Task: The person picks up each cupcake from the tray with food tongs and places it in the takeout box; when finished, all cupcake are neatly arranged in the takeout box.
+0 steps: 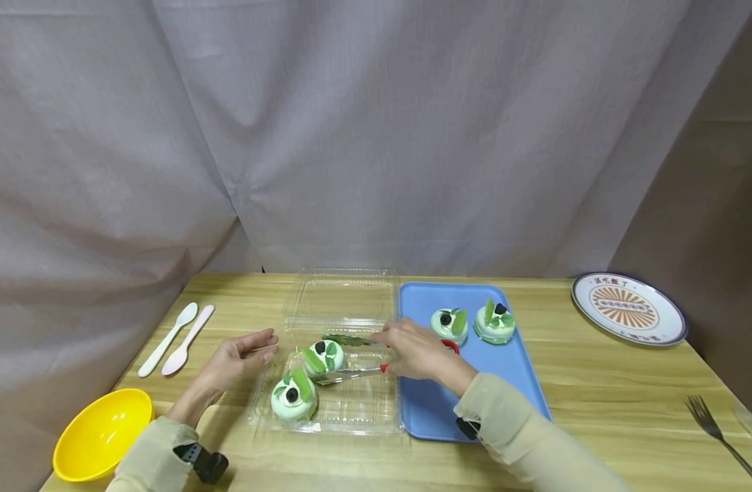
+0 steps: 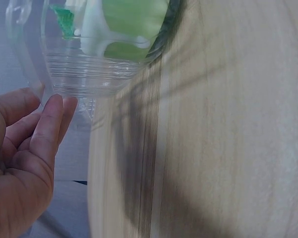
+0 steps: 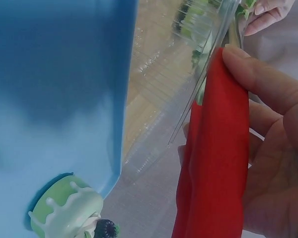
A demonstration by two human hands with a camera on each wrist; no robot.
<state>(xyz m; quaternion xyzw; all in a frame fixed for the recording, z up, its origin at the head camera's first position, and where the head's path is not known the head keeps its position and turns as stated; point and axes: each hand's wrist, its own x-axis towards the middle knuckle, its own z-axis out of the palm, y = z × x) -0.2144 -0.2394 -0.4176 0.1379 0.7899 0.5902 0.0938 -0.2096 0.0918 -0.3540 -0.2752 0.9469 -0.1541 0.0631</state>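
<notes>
My right hand grips red-handled tongs, whose metal arms stand on either side of a small green cake topped with a dark berry and green slice. Whether they squeeze it is unclear. The cake is over an open clear plastic container. Nearer the front, a second small cake sits inside the container. At the container's left rim is my left hand; in the left wrist view its thumb and fingertips pinch the edge of the clear plastic.
Right of the container lies a blue tray bearing two similar cakes. A yellow bowl, a white spoon and a pink spoon are on the left. Far right are a patterned plate and a fork.
</notes>
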